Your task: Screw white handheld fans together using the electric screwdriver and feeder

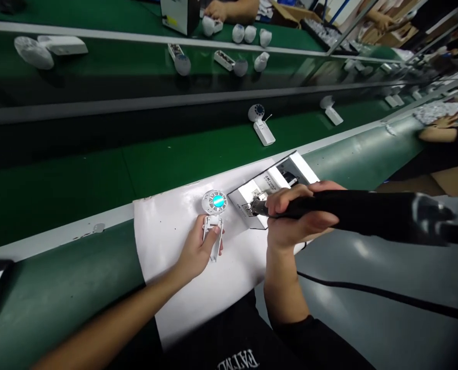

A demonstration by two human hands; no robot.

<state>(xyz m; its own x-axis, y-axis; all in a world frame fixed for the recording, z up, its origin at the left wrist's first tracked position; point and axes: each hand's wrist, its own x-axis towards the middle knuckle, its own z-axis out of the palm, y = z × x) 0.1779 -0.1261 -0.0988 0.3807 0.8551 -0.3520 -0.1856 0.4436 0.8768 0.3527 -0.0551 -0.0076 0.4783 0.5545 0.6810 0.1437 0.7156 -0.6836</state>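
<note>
My left hand (200, 246) is closed around the white handle of a small handheld fan (215, 202), its thumb on the handle. The fan's round head has a blue-green disc at its centre and lies over the white sheet. In my right hand (290, 218) is a black electric screwdriver (352, 211), tilted, with its thick body reaching to the right. Its tip is at the front of a white screw feeder (273, 180), near the metal slot; whether a screw is on the tip cannot be made out.
Green conveyor belts (167, 159) run across behind the white sheet (163, 257). On the near belt lie white fan units (264, 132), with several more on the far one. Another person's hand (216, 10) holds a fan part at the top. A black cable (348, 284) crosses the lower right.
</note>
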